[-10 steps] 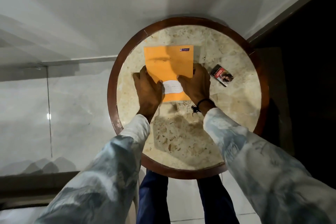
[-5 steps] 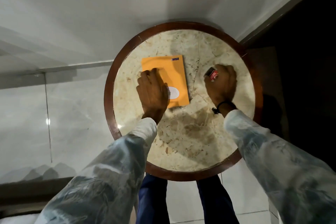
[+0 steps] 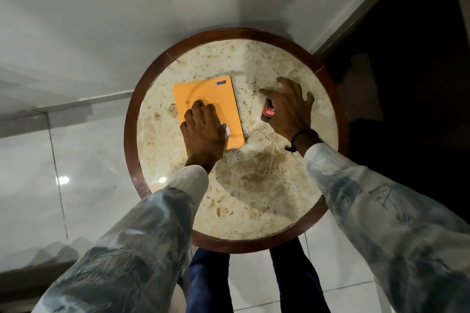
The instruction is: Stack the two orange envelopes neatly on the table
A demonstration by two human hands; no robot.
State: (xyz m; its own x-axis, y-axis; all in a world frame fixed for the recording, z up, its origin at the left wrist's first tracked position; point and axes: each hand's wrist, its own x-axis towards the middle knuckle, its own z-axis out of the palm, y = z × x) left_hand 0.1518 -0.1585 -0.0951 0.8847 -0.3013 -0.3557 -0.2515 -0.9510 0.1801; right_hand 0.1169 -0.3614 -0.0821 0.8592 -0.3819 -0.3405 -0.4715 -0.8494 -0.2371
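Pinning the orange envelopes (image 3: 206,99) flat on the counter (image 3: 254,185), left hand (image 3: 203,132) palm down
Thin, light, slidey paper, so grab edges; right hand (image 3: 290,109) at 3 o'clock curls loosely over a small red pack (image 3: 269,110)

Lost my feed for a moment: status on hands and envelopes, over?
Left hand flat on envelopes, pressing. Right hand on small red box, grip unclear. Envelopes lie as one stack on table. Nothing in the way.

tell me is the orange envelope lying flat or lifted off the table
Flat: the orange envelope lies on the marble table, with the left hand pressing down on it.

Left hand (image 3: 203,129) pressed flat, palm down; right hand (image 3: 290,107) cupped, fingers spread.
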